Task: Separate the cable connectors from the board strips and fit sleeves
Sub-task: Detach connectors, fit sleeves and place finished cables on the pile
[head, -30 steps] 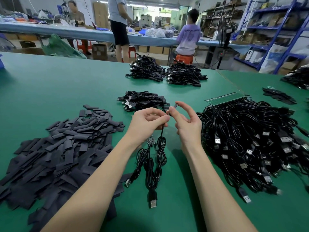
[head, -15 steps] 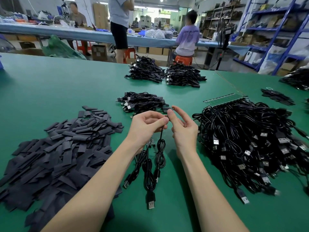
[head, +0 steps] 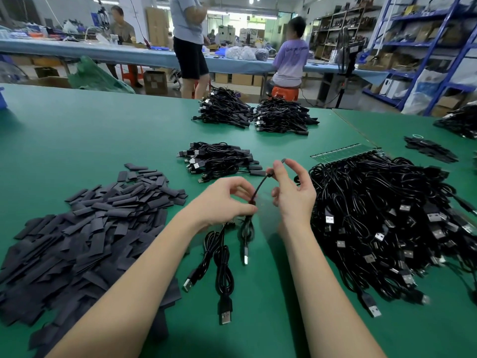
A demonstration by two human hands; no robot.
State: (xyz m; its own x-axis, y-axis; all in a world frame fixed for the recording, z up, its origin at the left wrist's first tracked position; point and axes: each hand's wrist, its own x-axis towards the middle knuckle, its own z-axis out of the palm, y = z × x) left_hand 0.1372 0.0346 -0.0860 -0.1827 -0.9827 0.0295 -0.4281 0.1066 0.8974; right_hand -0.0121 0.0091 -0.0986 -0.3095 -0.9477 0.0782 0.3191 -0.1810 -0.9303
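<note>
Cable (head: 260, 186) stretches between our hands above the green tabletop (head: 103, 140): our left hand (head: 224, 200) pinches it low near its coiled part, our right hand (head: 291, 189) pinches its upper end by thumb and forefinger. Sleeves (head: 85, 228) lie heaped at left, more cables (head: 387, 215) at right.

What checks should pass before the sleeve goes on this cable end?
1. Cable end held by both hands: ok; left hand pinches low, right hand pinches high.
2. Tip free of board strip: ok.
3. Sleeve in either grip: cannot tell.
4. Sleeve pile beside left arm: ok.
5. Two loose cables lying under the hands: ok.
</note>
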